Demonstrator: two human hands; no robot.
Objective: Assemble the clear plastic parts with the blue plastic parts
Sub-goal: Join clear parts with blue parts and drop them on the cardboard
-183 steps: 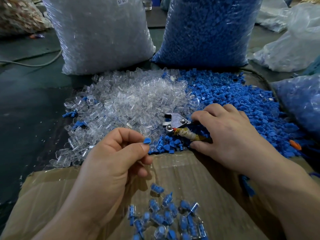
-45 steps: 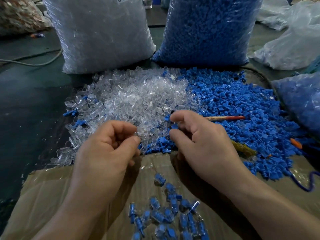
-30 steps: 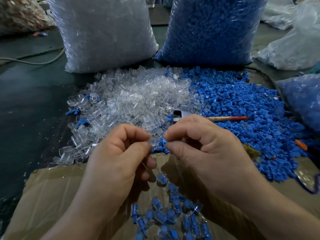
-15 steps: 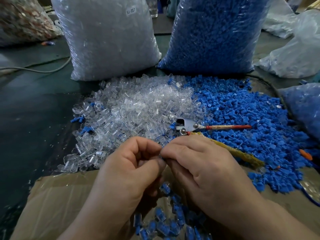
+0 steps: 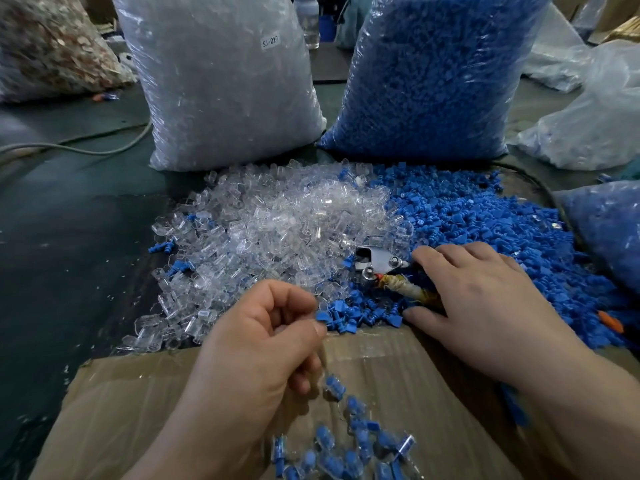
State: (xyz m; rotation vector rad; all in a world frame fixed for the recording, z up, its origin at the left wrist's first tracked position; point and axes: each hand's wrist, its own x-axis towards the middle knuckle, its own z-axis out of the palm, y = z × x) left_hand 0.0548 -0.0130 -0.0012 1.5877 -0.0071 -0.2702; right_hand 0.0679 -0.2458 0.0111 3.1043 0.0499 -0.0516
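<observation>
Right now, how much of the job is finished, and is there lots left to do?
Done: only a small heap of finished pieces on the cardboard. In hand: the left hand pinches a blue piece, and the right hand rests on the metal tool. Left: nearly everything, with big loose piles of clear parts and blue parts, plus a full clear bag and a full blue bag behind.

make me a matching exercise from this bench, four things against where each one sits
Things
1. tall bag of clear plastic parts
2. tall bag of blue plastic parts
3. metal pliers with a tape-wrapped handle
4. assembled blue-and-clear pieces

Places
a. on the brown cardboard sheet
b. back right
c. back left
d. at the right hand

Pairs: 1-c, 2-b, 3-d, 4-a
</observation>
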